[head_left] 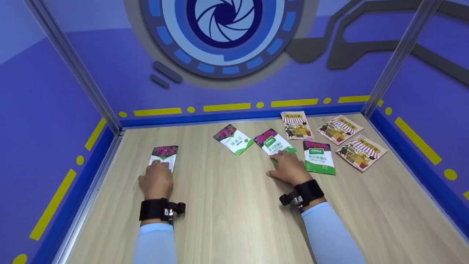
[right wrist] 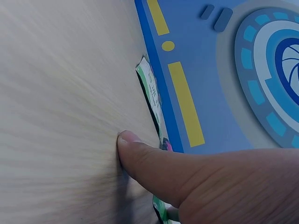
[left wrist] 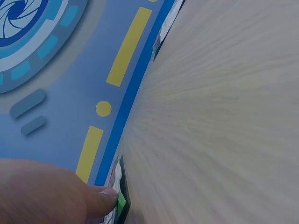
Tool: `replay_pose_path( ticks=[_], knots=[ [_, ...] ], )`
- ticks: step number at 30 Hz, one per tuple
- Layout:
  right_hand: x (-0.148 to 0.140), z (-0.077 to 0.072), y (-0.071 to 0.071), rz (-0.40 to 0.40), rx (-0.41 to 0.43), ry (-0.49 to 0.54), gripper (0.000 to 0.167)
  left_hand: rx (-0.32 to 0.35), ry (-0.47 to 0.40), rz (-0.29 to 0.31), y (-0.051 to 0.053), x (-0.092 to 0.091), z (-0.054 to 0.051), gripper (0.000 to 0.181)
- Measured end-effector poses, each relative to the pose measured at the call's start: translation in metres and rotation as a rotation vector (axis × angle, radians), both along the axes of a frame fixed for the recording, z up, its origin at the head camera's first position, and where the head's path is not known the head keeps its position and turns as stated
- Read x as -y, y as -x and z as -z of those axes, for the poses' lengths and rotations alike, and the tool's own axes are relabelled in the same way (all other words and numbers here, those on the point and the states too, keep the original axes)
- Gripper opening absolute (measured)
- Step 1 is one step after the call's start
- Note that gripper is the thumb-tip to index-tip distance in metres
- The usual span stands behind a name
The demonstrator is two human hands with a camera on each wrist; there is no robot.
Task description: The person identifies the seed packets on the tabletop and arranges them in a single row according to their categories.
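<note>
At the left of the head view, the left hand [head_left: 158, 180] holds the lower part of a white packet with pink flowers [head_left: 165, 151]. In the left wrist view its thumb [left wrist: 100, 201] presses on that packet's edge [left wrist: 122, 198]. The right hand [head_left: 290, 168] rests its fingers on the lower edge of a green-and-white flower packet [head_left: 273, 143], lying tilted on the table. Its thumb [right wrist: 135, 147] is held apart from that packet, near the tabletop. The underside of each palm is hidden.
Between the hands, farther back, lies another flower packet [head_left: 234, 140]. A green-labelled packet [head_left: 318, 157] lies right of the right hand. Three shop-picture packets [head_left: 297, 126], [head_left: 340, 129], [head_left: 361, 153] lie at the back right. Blue walls [head_left: 220, 88] enclose the wooden table [head_left: 220, 205].
</note>
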State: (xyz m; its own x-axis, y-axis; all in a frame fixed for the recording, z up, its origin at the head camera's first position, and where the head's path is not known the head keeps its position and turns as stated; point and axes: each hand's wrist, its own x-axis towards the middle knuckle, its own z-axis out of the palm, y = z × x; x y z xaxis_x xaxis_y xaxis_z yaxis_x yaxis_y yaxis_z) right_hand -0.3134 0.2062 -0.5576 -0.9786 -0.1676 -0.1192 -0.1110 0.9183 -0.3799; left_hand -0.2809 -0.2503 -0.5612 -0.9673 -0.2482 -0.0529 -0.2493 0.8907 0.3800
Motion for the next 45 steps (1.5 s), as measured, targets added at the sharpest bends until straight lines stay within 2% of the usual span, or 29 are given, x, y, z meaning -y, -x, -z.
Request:
replay_pose_path(
  ticks=[7, 16, 22, 25, 29, 31, 33, 36, 39, 42, 45],
  knots=[
    [-0.002, -0.002, 0.001, -0.026, -0.022, -0.006, 0.074, -0.038, 0.003, -0.005, -0.002, -0.001, -0.001, 0.04],
    [-0.001, -0.003, 0.002, -0.026, -0.019, -0.014, 0.076, -0.008, 0.003, -0.013, -0.002, 0.0, -0.004, 0.042],
    [-0.001, -0.004, 0.003, -0.031, -0.018, -0.017, 0.076, -0.02, 0.013, -0.012, -0.003, -0.002, -0.008, 0.042],
    [0.0, -0.005, 0.003, -0.03, -0.02, -0.019, 0.076, -0.047, 0.025, -0.007, -0.003, -0.005, -0.01, 0.042],
    [0.002, -0.006, 0.004, -0.03, -0.025, -0.018, 0.075, -0.119, 0.02, 0.017, 0.0, -0.013, -0.014, 0.042],
    [0.002, -0.006, 0.003, -0.03, -0.027, -0.012, 0.075, -0.164, 0.004, 0.055, 0.003, -0.022, -0.017, 0.042],
    [0.003, -0.005, 0.002, -0.025, -0.027, -0.011, 0.075, -0.188, 0.007, 0.119, 0.005, -0.037, -0.02, 0.041],
    [0.003, -0.004, 0.001, -0.019, -0.028, -0.013, 0.075, -0.175, 0.04, 0.247, 0.009, -0.069, -0.025, 0.042],
    [0.002, -0.003, -0.001, -0.017, -0.028, -0.012, 0.075, -0.128, 0.084, 0.362, 0.013, -0.104, -0.032, 0.045],
    [0.002, -0.002, -0.001, -0.015, -0.026, -0.012, 0.076, -0.104, 0.097, 0.424, 0.021, -0.138, -0.039, 0.049],
    [0.001, -0.001, -0.002, -0.009, -0.014, -0.014, 0.076, -0.088, 0.123, 0.468, 0.027, -0.168, -0.041, 0.049]
  ],
)
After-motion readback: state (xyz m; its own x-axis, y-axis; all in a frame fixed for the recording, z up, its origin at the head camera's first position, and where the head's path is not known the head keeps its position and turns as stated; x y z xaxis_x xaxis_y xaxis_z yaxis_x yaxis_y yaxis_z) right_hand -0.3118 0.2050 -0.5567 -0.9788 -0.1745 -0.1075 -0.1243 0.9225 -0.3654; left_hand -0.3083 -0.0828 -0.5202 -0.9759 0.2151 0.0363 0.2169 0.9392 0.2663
